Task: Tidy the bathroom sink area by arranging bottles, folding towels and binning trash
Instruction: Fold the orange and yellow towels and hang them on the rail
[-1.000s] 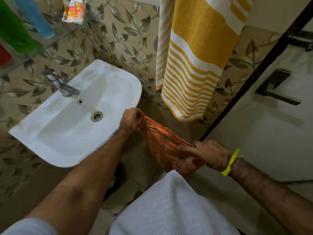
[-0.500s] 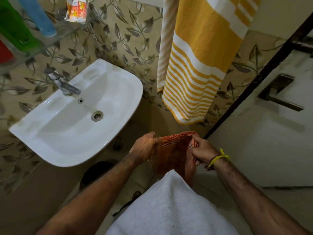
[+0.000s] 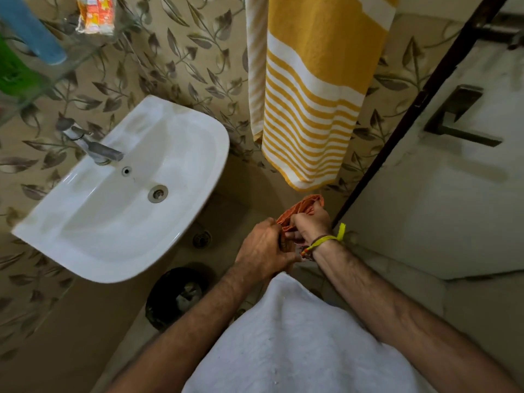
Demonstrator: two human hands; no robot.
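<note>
A small orange checked cloth (image 3: 302, 207) is bunched narrow between both hands, in the air right of the sink. My left hand (image 3: 262, 246) grips its near side and my right hand (image 3: 309, 224), with a yellow thread on the wrist, grips its far side; the two hands touch. Most of the cloth is hidden by the fingers. A white towel (image 3: 297, 344) hangs over my front, below the hands. A yellow and white striped towel (image 3: 309, 103) hangs on the wall above them.
A white sink (image 3: 93, 222) with a metal tap (image 3: 93, 147) is at the left. Under it stands a black bin (image 3: 170, 293) holding trash. A glass shelf (image 3: 51, 78) at top left carries a blue bottle (image 3: 31, 29), a green bottle (image 3: 12, 72) and an orange packet (image 3: 95, 12). A door (image 3: 453, 180) is at the right.
The cloth was stretched wide between my hands a second ago. The hands have since come together, gathering it into a narrow bunch, and moved to the right, away from the sink.
</note>
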